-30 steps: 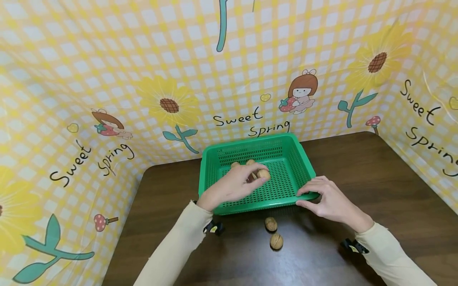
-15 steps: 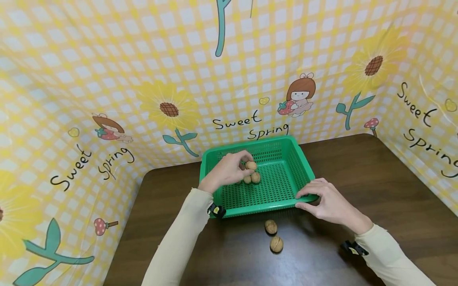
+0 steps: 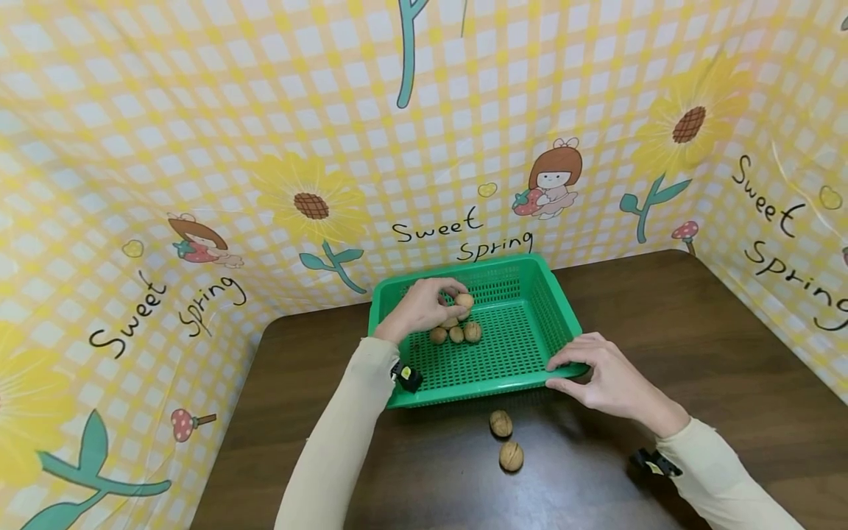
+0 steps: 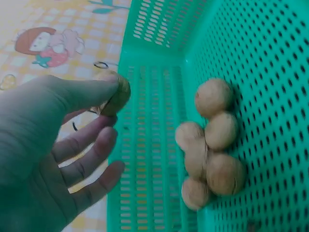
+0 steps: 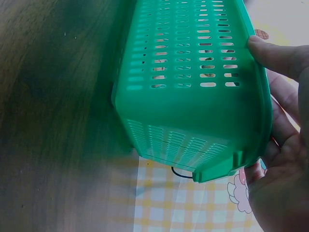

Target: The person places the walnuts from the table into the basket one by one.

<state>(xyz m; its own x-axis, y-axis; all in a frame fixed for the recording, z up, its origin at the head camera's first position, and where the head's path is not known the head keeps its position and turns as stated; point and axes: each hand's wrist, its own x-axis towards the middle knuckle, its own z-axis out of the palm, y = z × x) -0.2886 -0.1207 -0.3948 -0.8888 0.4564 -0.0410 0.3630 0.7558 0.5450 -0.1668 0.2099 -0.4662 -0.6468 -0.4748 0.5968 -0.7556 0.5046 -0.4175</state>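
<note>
Over the back left of a green plastic basket (image 3: 493, 383), my left hand (image 3: 424, 305) pinches a walnut (image 4: 121, 94) between thumb and fingertips, clear of the pile in the left wrist view. Several walnuts (image 4: 225, 174) lie clustered on the basket floor below; the hand partly covers them in the head view. My right hand (image 3: 606, 372) grips the front right corner of the basket, its thumb on the rim (image 5: 260, 79) in the right wrist view and its fingers on the other side.
Two walnuts (image 3: 501, 424) lie on the dark wooden table (image 3: 424, 471) in front of the basket. A yellow checked cloth (image 3: 358, 147) with printed flowers hangs behind the table and along both sides, close to the basket's back.
My left hand has moved left and toward the back of the basket, then slightly up with a walnut, leaving more of the pile in sight. The right hand keeps its place.
</note>
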